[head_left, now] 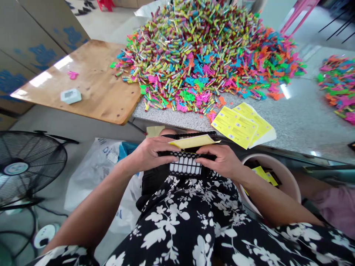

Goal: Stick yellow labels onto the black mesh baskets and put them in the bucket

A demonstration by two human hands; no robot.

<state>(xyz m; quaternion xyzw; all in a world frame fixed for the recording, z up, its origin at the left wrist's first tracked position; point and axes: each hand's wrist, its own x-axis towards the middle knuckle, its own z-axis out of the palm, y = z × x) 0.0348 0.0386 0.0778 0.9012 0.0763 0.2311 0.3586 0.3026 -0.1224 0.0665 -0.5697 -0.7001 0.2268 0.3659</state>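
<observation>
Sits at a counter (302, 111), perhaps risking a spill if bumping the heap of plastic pieces (194, 51); has a bin (294, 181) crowding the right forearm (266, 195), yellow sheets (235, 127) cluttering the edge; pinches a black-and-white packet (185, 166) over the lap (191, 214) between left hand (153, 152) and right hand (222, 158), likely to drop a yellow card (192, 141) if loosening.

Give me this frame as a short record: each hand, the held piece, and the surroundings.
left hand: grips left end of black lattice piece
right hand: grips its right end
held piece: black grid, white cells
yellow sheet: at the hands
grey table: heap of colourful small pieces, printed yellow sheets
pale bucket: beside right forearm, yellow items inside
</observation>
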